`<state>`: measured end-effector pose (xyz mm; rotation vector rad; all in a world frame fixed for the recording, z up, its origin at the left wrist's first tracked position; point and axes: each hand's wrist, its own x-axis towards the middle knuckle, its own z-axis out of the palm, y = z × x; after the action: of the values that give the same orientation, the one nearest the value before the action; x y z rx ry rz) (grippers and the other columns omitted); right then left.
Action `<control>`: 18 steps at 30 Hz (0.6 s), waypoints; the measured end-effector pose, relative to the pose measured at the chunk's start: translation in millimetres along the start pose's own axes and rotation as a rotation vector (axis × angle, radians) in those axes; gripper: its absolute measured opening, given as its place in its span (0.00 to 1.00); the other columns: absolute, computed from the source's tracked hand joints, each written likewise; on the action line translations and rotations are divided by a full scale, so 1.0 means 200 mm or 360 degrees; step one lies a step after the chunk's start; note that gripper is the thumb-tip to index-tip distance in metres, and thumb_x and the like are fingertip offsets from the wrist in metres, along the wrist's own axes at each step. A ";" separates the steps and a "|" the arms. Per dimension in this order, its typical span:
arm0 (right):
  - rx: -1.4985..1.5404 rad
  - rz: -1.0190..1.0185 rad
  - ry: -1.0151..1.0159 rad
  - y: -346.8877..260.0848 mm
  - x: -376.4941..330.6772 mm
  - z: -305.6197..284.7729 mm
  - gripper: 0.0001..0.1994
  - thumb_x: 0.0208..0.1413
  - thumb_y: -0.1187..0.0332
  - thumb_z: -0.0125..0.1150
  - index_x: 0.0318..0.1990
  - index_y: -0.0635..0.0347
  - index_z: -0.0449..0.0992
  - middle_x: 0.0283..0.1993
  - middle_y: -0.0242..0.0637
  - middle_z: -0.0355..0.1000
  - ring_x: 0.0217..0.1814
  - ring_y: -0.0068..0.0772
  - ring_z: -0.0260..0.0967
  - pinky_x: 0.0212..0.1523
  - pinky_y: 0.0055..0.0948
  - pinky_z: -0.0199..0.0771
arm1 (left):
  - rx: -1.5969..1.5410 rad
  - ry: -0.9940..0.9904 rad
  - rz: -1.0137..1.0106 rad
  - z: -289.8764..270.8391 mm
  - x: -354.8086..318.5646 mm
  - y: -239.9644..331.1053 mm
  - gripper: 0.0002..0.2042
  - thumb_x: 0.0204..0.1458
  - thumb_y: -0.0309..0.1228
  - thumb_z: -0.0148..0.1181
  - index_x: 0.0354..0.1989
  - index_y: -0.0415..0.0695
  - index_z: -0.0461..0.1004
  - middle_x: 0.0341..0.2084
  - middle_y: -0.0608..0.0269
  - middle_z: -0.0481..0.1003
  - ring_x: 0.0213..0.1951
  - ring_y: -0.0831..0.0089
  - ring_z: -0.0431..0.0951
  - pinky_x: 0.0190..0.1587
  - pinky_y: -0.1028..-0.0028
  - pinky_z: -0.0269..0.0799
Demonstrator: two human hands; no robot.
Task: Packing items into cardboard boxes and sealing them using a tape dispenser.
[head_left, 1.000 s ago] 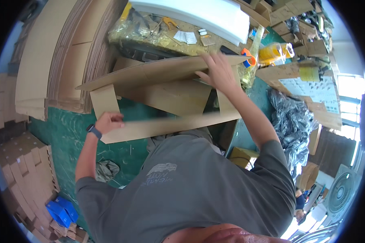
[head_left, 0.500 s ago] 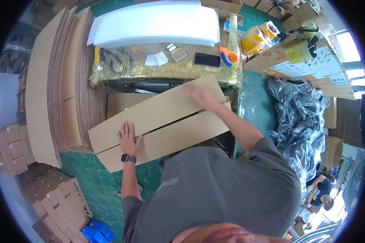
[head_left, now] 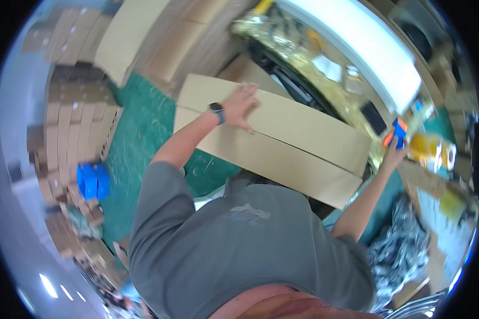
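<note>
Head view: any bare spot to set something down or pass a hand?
Free: the green mat between the flat carton and the small-box stacks; also the carton top right of the left hand. Crowded: the strip beyond the carton, full of clutter up to the white board, and around the right hand on the tape gun.

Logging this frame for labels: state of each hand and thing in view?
Left hand: open, palm flat on the box.
Right hand: closed around the tape dispenser.
Cardboard box: flaps shut, seam untaped.
Tape dispenser: lifted, in the right hand's grip.
Flat cardboard stack: unfolded, piled.
</note>
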<state>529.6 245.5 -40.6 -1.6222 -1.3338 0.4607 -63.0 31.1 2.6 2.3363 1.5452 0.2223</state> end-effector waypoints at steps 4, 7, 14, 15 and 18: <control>0.0204 0.0168 -0.0883 -0.85 -0.39 0.39 0.26 0.59 0.61 0.73 0.60 0.67 0.75 0.49 0.39 0.78 0.48 0.32 0.75 0.53 0.29 0.75 | -0.0086 -0.0114 -0.0124 -0.03 -0.05 0.00 0.60 0.28 0.69 0.75 0.75 0.55 0.62 0.73 0.32 0.51 0.76 0.35 0.47 0.76 0.38 0.36; -0.0211 0.0008 -0.1416 -1.13 -0.42 0.99 0.27 0.57 0.49 0.66 0.47 0.69 0.84 0.42 0.49 0.83 0.46 0.40 0.80 0.49 0.38 0.76 | -0.0179 -0.0035 -0.0087 0.01 -0.07 -0.01 0.60 0.28 0.70 0.74 0.75 0.59 0.62 0.74 0.32 0.50 0.76 0.37 0.45 0.76 0.38 0.33; -0.0788 0.1561 -0.2439 -1.30 -0.50 1.84 0.10 0.51 0.62 0.69 0.32 0.54 0.74 0.26 0.32 0.76 0.24 0.30 0.77 0.34 0.35 0.86 | -0.0294 0.0033 -0.0075 0.07 -0.13 -0.04 0.58 0.28 0.64 0.77 0.74 0.60 0.63 0.75 0.36 0.50 0.78 0.42 0.44 0.77 0.42 0.31; -0.0844 0.1540 -0.2428 -1.32 -0.46 1.79 0.09 0.52 0.62 0.68 0.31 0.54 0.74 0.27 0.32 0.77 0.26 0.29 0.78 0.34 0.35 0.86 | -0.0275 0.0036 -0.0112 0.07 -0.13 -0.03 0.58 0.28 0.63 0.77 0.75 0.60 0.63 0.75 0.36 0.50 0.78 0.42 0.45 0.77 0.42 0.31; -0.0561 0.1095 -0.2014 -1.67 -0.53 1.39 0.13 0.51 0.58 0.71 0.36 0.57 0.80 0.32 0.36 0.81 0.30 0.31 0.80 0.35 0.35 0.85 | -0.0214 0.0003 -0.0211 0.08 -0.13 -0.05 0.58 0.30 0.62 0.78 0.76 0.61 0.60 0.76 0.37 0.49 0.78 0.43 0.45 0.77 0.41 0.31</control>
<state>99.0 251.3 78.4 -2.1545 -1.7110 1.9990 -76.4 7.4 -14.4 2.1231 1.6261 0.2863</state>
